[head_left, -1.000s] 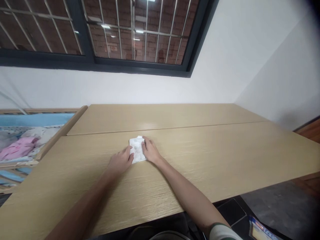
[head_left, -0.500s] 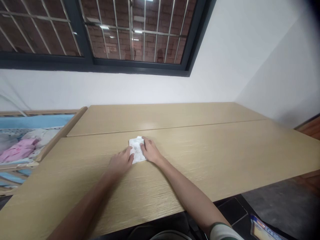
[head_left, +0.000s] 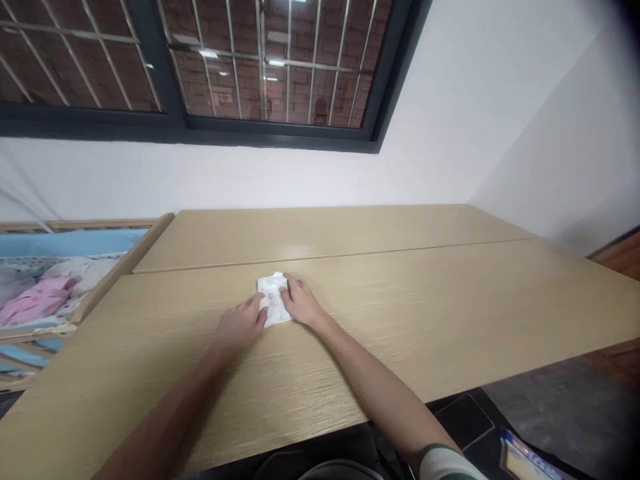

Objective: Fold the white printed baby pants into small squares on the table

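A small folded white cloth (head_left: 272, 300) with a faint print lies on the light wooden table (head_left: 450, 300), a little left of centre. My left hand (head_left: 243, 327) rests on the table with its fingertips pressing the cloth's near left edge. My right hand (head_left: 300, 302) lies over the cloth's right side, fingers laid flat on it. Both hands press the cloth down rather than grip it.
A wooden cot (head_left: 75, 267) with blue, white and pink bedding (head_left: 35, 300) stands against the table's left end. White walls and a barred dark-framed window (head_left: 225, 67) lie beyond. A colourful packet (head_left: 525, 460) lies on the dark floor at the lower right.
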Tool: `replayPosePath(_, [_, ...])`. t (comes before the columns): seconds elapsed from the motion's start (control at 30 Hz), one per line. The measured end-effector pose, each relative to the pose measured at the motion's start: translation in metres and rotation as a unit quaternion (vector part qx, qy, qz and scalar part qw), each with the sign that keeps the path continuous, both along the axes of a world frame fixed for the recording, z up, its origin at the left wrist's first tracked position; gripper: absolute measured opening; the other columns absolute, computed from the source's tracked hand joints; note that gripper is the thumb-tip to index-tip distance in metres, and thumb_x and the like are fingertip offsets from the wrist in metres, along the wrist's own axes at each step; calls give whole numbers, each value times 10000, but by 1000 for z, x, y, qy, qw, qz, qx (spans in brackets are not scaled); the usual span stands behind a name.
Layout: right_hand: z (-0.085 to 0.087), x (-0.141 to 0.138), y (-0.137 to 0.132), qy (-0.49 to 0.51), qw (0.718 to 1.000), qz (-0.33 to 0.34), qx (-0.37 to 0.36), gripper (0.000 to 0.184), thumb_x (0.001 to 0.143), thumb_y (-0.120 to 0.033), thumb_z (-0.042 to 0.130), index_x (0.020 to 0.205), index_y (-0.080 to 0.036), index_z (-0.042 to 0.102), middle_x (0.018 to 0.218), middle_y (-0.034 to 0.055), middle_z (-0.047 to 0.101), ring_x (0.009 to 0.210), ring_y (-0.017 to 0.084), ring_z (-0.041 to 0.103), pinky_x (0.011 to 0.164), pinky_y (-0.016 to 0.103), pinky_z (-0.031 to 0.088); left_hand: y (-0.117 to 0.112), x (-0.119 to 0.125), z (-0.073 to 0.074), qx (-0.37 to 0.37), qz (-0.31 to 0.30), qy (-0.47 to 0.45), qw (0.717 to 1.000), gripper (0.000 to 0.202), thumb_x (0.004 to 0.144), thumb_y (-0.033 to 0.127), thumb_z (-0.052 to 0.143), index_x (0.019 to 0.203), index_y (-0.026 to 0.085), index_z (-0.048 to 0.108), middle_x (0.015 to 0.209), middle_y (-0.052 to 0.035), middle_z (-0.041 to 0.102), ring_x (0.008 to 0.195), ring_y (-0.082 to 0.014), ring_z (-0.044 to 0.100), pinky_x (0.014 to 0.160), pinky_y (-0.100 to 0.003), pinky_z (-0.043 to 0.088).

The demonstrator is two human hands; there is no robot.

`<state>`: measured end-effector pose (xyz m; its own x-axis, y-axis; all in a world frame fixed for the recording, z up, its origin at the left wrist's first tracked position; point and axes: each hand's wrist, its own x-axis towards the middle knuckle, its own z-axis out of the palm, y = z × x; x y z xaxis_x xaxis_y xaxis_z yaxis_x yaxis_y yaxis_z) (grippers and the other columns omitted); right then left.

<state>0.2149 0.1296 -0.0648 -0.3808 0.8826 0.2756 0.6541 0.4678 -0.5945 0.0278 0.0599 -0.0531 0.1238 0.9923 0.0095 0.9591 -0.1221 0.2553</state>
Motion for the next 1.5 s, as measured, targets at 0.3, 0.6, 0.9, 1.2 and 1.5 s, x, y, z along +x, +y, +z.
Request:
replayPosePath(0.3, [2,3,0,37,999,-10,27,562,1034,-342,449,1542,-103,408,1513,210,516,1430,303,456,1195,498,343,-4,2,4,79,-30,-6,996,359,1048,358,338,1183,200,630,1113,-125,721,1078,-282,655,914,-391,487])
replayPosePath(0.6, [34,4,-26,57,958,272,74,491,1088,-438,387,1553,-297,459,1611,64,440,1508,227,387,1227,455,329,-36,35,7,109,-142,-38,983,350,969,288,429,1128,154,710,1059,-192,733,946,-334,701,833,-466,568])
replayPosePath(0.9, [17,-1,8,-67,959,274,2,460,1077,-458,431,1517,-347,504,1641,-5,375,1565,226,260,1291,492,141,-41,48,9,41,-129,37,990,496,993,397,427,1267,64,672,1243,-286,674,1192,-416,634,872,-507,578])
replayPosePath(1.2, [-1,1,40,-73,982,176,-8,562,1065,-419,433,1591,-229,389,1695,79,260,1588,245,174,1293,488,157,-38,43,8,53,-108,36,992,509,1004,434,422,1329,95,617,1330,-239,653,1187,-364,648,837,-421,550])
replayPosePath(1.5, [-8,7,31,82,992,0,91,461,1026,-308,445,1446,-123,491,1412,193,538,1371,268,482,1178,457,377,-8,8,20,38,78,-4,996,421,1042,486,353,891,222,644,883,-65,746,833,-239,700,655,-317,393])
